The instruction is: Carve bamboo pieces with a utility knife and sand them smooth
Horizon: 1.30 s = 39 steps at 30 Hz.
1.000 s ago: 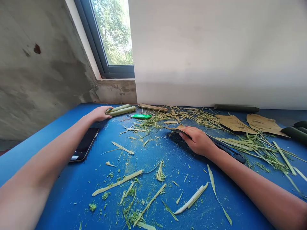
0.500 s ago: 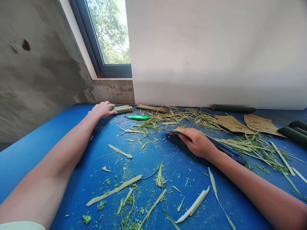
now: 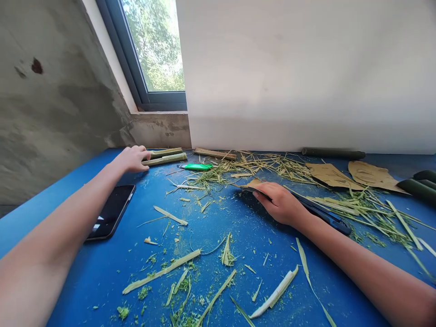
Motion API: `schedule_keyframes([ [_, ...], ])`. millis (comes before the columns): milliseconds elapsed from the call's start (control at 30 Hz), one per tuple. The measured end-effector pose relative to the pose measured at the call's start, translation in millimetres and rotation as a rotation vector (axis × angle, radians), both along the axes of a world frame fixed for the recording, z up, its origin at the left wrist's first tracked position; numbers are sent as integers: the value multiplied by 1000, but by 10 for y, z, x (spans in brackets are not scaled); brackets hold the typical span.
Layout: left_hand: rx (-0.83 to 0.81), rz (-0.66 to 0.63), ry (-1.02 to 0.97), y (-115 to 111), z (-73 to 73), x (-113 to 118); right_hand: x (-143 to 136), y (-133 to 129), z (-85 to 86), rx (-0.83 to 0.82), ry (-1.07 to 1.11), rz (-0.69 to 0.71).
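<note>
At the far left of the blue table, my left hand (image 3: 133,159) has thumb and fingers about the near left ends of two split bamboo pieces (image 3: 166,159), which lie side by side; the ends under the hand are hidden. My right hand (image 3: 281,202) is closed on a small brown sheet (image 3: 254,183) with a dark edge, which looks like sandpaper. It is held just above the table near the middle. Behind my right wrist lies a dark blue utility knife (image 3: 327,218). A green utility knife (image 3: 195,167) rests between the hands, just right of the bamboo pieces.
A black phone (image 3: 114,211) lies under my left forearm. Bamboo shavings (image 3: 293,168) and strips (image 3: 163,270) are scattered over the table. Brown sheets (image 3: 334,176) and dark green bamboo tubes (image 3: 334,153) lie at the right. A white board (image 3: 289,91) stands behind.
My left hand has slid left along the bamboo pieces, showing more of them, with a wider gap between the two. The phone has come into view. My right hand has stayed in place.
</note>
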<state>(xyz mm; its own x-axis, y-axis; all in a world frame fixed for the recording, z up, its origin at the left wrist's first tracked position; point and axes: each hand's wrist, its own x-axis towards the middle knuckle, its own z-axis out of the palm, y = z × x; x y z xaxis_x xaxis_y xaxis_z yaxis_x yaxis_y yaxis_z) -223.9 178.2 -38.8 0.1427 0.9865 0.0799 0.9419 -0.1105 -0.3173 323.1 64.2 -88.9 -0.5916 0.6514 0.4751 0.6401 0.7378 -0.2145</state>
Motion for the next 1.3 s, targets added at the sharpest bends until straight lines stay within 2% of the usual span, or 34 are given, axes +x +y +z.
schedule_keyframes([
  [100, -86, 20, 0, -29, -3, 3, -3, 6, -5, -6, -3, 2],
  [200, -103, 53, -28, -23, 3, 30, -4, 5, -9, -6, -5, 1],
  [467, -159, 59, -134, -16, 50, 247, -5, -20, 13, 7, -5, 2],
  [600, -128, 97, -228, -54, 248, 247, -15, -28, 34, 17, 5, 9],
  [733, -11, 188, -345, -157, 543, 195, -33, -36, 51, 20, 24, 36],
  [867, 113, 211, -441, -331, 838, 222, -46, -50, 67, 18, 22, 38],
  [933, 247, 220, -486, -437, 983, 266, -49, -57, 78, 13, 22, 39],
  [1033, 557, 234, -575, -568, 1189, 321, -51, -60, 84, -2, 24, 30],
  [1100, 650, 207, -561, -602, 1294, 337, -51, -57, 78, -10, 22, 23],
  [1200, 630, 125, -430, -546, 1333, 372, -53, -50, 58, -9, 12, 25],
  [1300, 464, 70, -297, -381, 1176, 501, -55, -49, 47, 0, 3, 34],
])
